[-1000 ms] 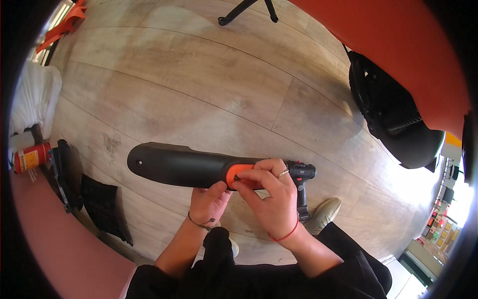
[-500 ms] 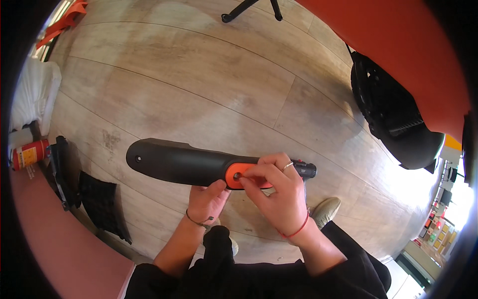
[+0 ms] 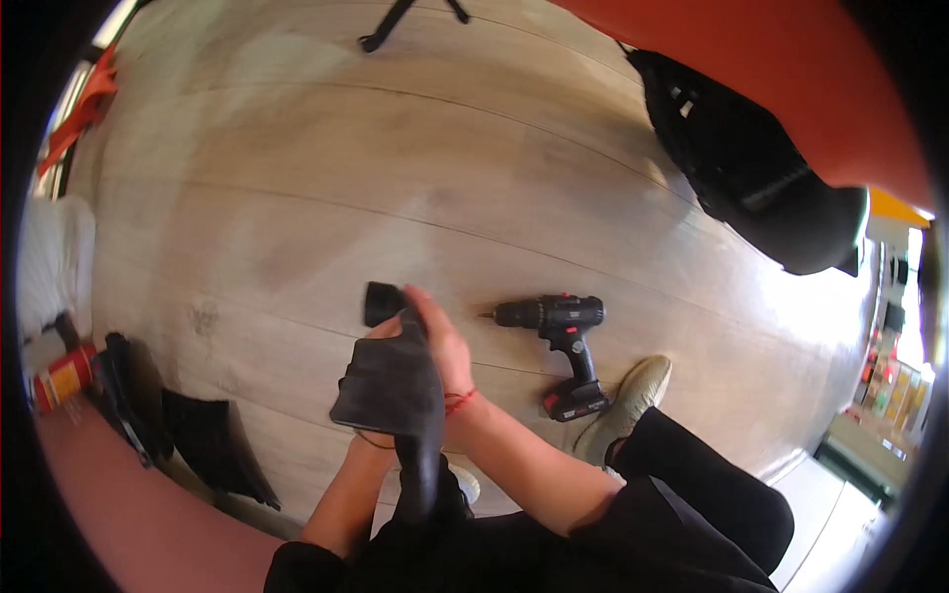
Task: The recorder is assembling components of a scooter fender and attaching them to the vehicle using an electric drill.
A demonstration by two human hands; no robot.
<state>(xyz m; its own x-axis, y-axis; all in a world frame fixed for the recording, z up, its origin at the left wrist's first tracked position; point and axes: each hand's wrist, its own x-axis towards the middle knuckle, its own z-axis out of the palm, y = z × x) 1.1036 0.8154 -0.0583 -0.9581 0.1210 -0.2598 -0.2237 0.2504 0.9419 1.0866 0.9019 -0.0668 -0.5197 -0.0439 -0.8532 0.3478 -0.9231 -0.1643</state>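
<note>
I hold the dark plastic fender-like part (image 3: 386, 381), turned lengthwise toward my body, with motion blur over it. My right hand (image 3: 445, 351) is closed along its right side near the far end. My left hand (image 3: 386, 328) is mostly hidden behind it, with some fingers showing near the top and the wrist below. The orange insert is not visible from this side. On the floor (image 3: 277, 168) to the right of my hands lies a black cordless drill (image 3: 554, 321) with a bit fitted, beside my shoe (image 3: 623, 405).
A black moulded piece (image 3: 751, 168) sits by a large orange body (image 3: 811, 79) at upper right. Black stand legs (image 3: 395, 20) are at the top. At left are a red-and-yellow cylinder (image 3: 61, 381), black parts (image 3: 208, 440), white wrapped material (image 3: 59, 257) and a pink surface (image 3: 129, 494).
The part has swung from crosswise to lengthwise and turned over, hiding the orange insert. My right hand moved left and upward with it, uncovering the drill. The view has shifted slightly.
</note>
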